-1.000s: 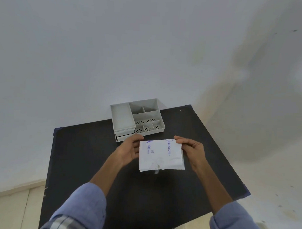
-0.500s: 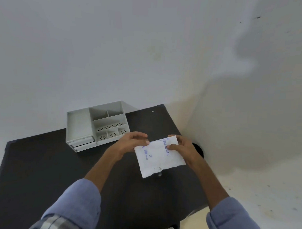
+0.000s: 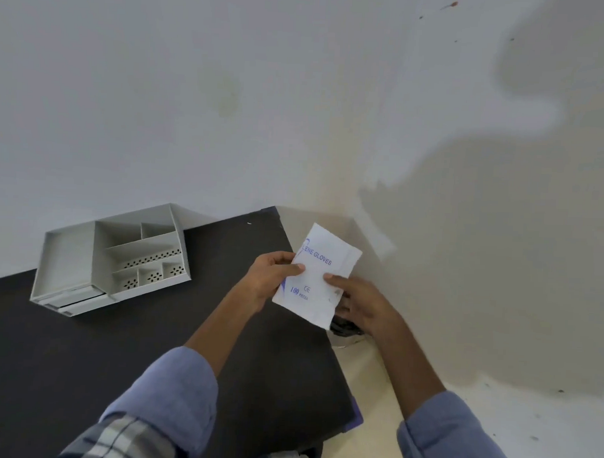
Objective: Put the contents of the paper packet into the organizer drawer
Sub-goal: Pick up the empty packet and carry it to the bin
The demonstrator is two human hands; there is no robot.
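A white paper packet (image 3: 321, 274) with blue print reading "GLOVES" is held up past the table's right edge, tilted. My left hand (image 3: 269, 279) pinches its left edge. My right hand (image 3: 359, 302) grips its right side with the thumb on the front. The grey organizer (image 3: 70, 255) stands at the back left of the black table (image 3: 118, 352). It has several open compartments on top and two shallow drawers (image 3: 77, 299) at its front left, which look shut. The packet's contents are hidden inside it.
A pale wall rises right behind the table. To the right of the table lies a light floor with large shadows. A dark object (image 3: 345, 328) sits on the floor below my right hand, mostly hidden.
The view has swung right, so the organizer sits further left in frame. Both hands have carried the packet right, past the table edge, and turned it more upright.
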